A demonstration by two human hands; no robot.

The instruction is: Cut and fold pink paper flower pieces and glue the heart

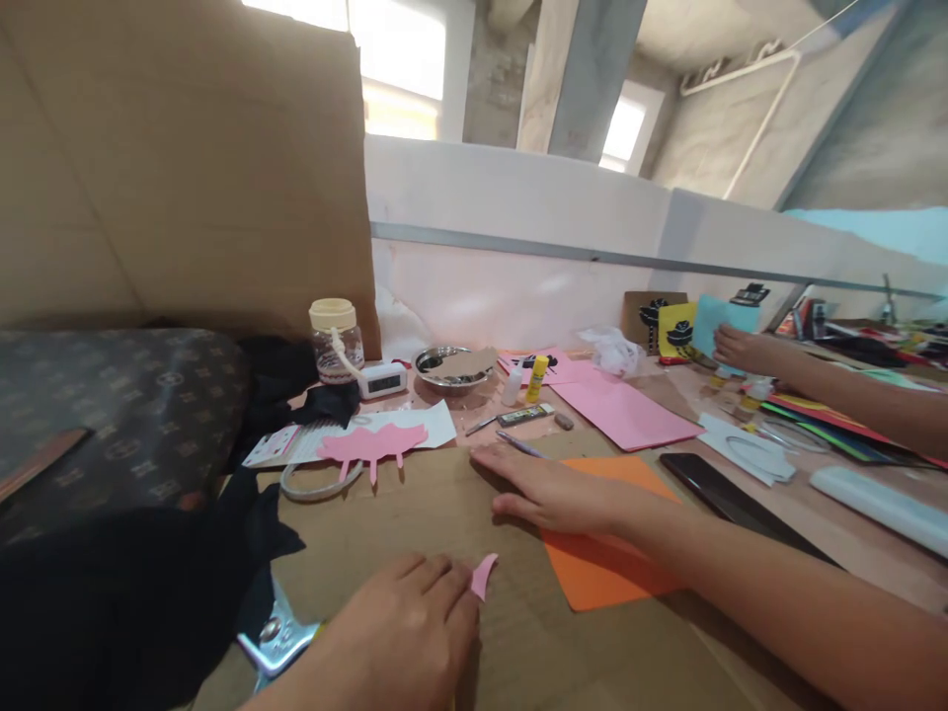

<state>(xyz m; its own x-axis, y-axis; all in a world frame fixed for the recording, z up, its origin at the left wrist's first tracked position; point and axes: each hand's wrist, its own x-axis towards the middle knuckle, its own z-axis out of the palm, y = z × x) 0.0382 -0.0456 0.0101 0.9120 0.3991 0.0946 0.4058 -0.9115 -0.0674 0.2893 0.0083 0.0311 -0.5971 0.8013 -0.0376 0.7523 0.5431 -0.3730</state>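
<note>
My left hand [419, 622] is low in front of me over the brown cardboard [415, 523], its fingers closed together. A small curved piece of pink paper [484, 577] sticks out from its fingertips; the thumb is mostly hidden. My right hand [544, 486] lies stretched out flat on the cardboard, holding nothing. Under that forearm is a sheet of orange paper [592, 568], partly covered. A pen [520, 444] lies just beyond the right fingers. Farther left, a pink paper cutout [377, 444] with thin legs lies partly on a white sheet [438, 421].
Silver metal handles [277, 637] and black cloth [111, 602] are beside my left wrist. Behind stand a jar [337, 341], metal bowl [444, 381] and glue stick [537, 378]. Pink sheets [629, 413] and a phone [741, 504] lie right. Another person's hand [741, 351] holds blue paper [715, 321].
</note>
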